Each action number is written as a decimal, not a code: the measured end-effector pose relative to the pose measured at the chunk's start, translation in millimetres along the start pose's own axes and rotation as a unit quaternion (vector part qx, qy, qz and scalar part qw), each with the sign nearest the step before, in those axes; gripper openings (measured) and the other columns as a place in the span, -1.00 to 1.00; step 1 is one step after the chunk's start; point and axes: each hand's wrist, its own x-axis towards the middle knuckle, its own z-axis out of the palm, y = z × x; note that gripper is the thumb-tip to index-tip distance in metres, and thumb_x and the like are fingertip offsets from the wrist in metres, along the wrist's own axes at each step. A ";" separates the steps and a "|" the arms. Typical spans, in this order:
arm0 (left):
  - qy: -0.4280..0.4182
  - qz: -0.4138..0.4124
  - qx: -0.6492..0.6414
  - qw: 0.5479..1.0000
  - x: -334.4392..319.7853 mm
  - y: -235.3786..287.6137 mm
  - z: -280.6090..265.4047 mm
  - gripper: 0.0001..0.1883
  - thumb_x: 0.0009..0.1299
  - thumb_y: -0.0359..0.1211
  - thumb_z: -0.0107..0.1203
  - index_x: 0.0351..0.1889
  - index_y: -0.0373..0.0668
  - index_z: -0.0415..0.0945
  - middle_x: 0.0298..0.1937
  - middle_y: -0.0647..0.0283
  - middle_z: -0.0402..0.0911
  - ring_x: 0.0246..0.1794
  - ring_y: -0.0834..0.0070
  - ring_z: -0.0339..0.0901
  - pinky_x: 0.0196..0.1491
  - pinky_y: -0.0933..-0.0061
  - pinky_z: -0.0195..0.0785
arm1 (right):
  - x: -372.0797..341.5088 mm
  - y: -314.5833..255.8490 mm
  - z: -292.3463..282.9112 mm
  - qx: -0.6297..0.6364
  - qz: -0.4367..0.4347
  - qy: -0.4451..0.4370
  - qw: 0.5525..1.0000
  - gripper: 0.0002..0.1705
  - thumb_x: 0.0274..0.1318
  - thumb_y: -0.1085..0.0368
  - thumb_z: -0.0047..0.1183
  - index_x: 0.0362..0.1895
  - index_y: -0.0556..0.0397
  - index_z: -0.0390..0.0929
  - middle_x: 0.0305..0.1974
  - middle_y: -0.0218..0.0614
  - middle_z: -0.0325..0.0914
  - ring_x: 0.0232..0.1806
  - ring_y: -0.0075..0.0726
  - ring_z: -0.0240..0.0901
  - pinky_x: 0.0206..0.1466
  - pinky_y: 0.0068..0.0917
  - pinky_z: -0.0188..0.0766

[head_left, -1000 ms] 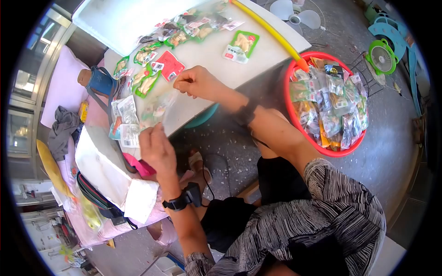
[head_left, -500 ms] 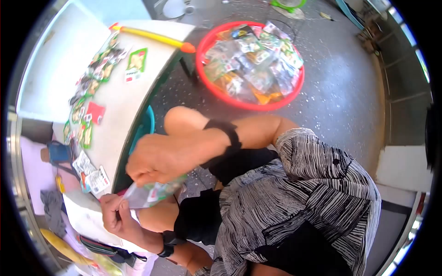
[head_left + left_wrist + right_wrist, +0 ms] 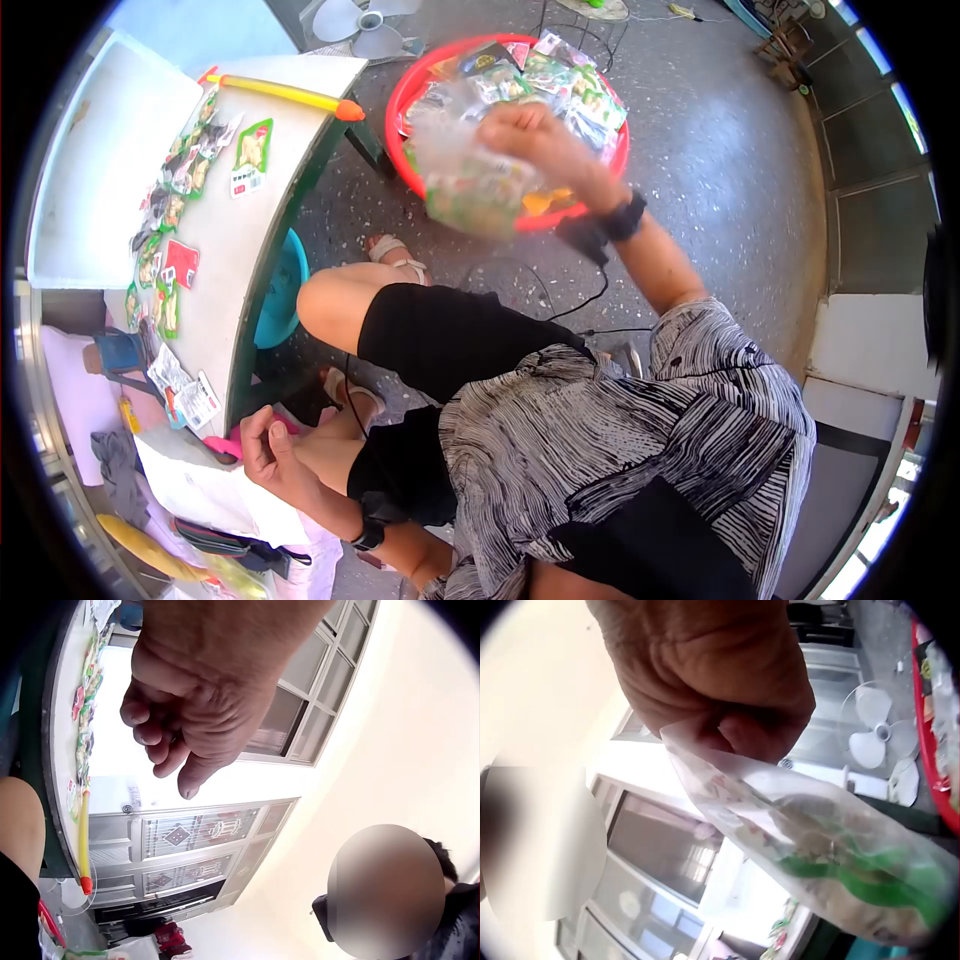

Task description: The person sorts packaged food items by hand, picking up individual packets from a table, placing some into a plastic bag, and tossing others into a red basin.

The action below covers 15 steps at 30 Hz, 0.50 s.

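My right hand (image 3: 545, 145), blurred in the head view, pinches the top of a clear plastic bag (image 3: 817, 840) by its edge. Inside the bag shows green-and-white food packaging. The bag hangs over the near left part of a red tub (image 3: 394, 112) heaped with similar filled bags. My left hand (image 3: 275, 458) is by the near end of the white table (image 3: 240, 275), beside my knee. Its fingers are loosely curled and hold nothing, as the left wrist view also shows.
Green food packets (image 3: 165, 300), a red packet (image 3: 182, 263) and a yellow tube with orange ends (image 3: 280, 92) lie on the table. A white foam box (image 3: 100, 170) stands behind them. Below the table edge is a teal basin (image 3: 285, 300). A fan (image 3: 370, 22) stands beyond.
Both hands were together over the table, then by my lap with the bag between them. The left hand has let go; the right has carried the bag over to the tub. The view has turned right.
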 end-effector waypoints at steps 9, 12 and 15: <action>0.067 -0.105 -0.038 0.992 -11.9 0.8 -22.8 -0.86 0.25 -0.45 0.01 -0.27 -0.31 0.47 -0.44 0.40 0.39 -0.48 0.72 0.22 -0.38 0.75 0.07 | -6.8 194.5 -145.2 -0.695 0.098 0.026 0.712 -0.66 -0.06 0.14 -0.12 -0.57 0.14 0.55 -0.48 0.08 0.49 -0.41 0.17 0.44 -0.22 -0.09 0.36; 0.107 -0.132 0.018 0.985 -12.1 -2.1 -22.5 -0.86 0.26 -0.47 -0.02 -0.26 -0.33 0.47 -0.42 0.37 0.43 -0.48 0.71 0.25 -0.37 0.74 0.11 | -0.6 211.2 -106.9 -0.605 0.079 0.056 0.790 -0.64 -0.08 0.16 -0.15 -0.59 0.21 0.52 -0.55 0.15 0.43 -0.46 0.21 0.41 -0.27 -0.07 0.35; 0.110 -0.102 0.053 0.987 -12.9 -24.7 -39.1 -0.87 0.27 -0.43 0.01 -0.30 -0.26 0.52 -0.58 0.54 0.29 -0.60 0.82 0.11 -0.57 0.75 -0.08 | 17.2 152.6 -34.2 -0.401 0.103 0.055 0.909 -0.60 0.00 0.09 -0.12 -0.58 0.21 0.50 -0.73 -0.17 0.43 -0.64 -0.35 0.43 -0.50 -0.37 0.33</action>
